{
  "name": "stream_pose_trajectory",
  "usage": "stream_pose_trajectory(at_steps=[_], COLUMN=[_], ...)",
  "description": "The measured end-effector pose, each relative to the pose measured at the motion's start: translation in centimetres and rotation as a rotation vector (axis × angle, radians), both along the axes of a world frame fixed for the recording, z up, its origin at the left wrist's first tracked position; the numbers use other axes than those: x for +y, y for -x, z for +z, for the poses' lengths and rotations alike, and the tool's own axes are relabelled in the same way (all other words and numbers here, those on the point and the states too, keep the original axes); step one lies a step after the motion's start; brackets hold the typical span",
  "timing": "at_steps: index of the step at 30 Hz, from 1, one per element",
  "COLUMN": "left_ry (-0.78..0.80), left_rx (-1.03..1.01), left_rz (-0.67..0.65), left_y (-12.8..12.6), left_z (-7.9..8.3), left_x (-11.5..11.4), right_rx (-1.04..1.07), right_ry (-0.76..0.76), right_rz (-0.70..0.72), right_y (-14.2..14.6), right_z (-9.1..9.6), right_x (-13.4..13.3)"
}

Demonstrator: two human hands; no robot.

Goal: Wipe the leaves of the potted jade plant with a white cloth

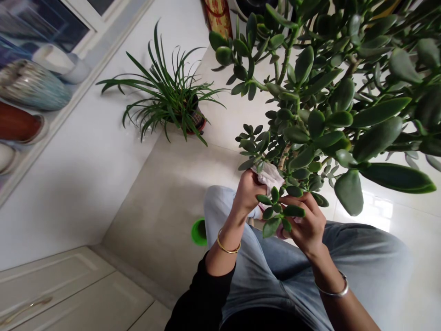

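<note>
A large jade plant (327, 105) with thick green leaves fills the upper right. My left hand (247, 191) is closed on a white cloth (270, 175), pressed against leaves on a low branch. My right hand (308, 225) is curled round a small leafy sprig (277, 214) of the same plant, fingers bent under it. A gold bangle sits on my left wrist and a silver one on my right. My knees in light jeans are below both hands.
A grassy potted plant (168, 99) stands on the pale tiled floor near the white wall. A green round object (199, 231) lies on the floor by my left knee. Vases (32, 85) line a window sill at left. White cabinet doors (62, 289) are at lower left.
</note>
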State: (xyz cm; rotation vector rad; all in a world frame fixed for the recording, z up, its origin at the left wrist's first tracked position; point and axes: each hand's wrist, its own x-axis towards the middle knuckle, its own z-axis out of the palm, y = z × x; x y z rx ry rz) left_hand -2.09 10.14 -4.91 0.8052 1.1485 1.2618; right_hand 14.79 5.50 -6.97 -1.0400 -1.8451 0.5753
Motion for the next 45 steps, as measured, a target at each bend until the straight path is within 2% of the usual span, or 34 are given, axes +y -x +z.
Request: stream_pose_trajectory(at_steps=[6, 14, 20, 25, 32, 40, 45], left_ry=[0.019, 0.043, 0.036, 0.058, 0.107, 0.056, 0.092], left_rx=[0.027, -0.005, -0.063, -0.096, -0.164, -0.17, -0.208], left_rz=[0.062, 0.239, 0.361, 0.36, 0.295, 0.4, 0.391], left_y=[-0.3, -0.6, -1.1, -1.3, -1.6, -1.8, -2.0], left_z=[0.1, -1.5, -1.8, -1.4, -1.0, -0.7, -0.6], left_x=[0.0, -1.4, -1.5, -1.7, -1.6, -1.6, -2.0], right_rx=[-0.009, 0.016, 0.039, 0.042, 0.043, 0.055, 0.06], right_ry=[0.012, -0.016, -0.023, -0.011, -0.018, -0.032, -0.042], right_rz=[-0.016, -0.031, -0.04, -0.037, -0.034, -0.027, -0.048], right_y=[-0.2, 0.2, 0.4, 0.4, 0.5, 0.6, 0.7], right_z=[0.0, 0.3, 0.5, 0.5, 0.7, 0.4, 0.7], right_x=[-0.1, 0.0, 0.0, 0.2, 0.3, 0.1, 0.2])
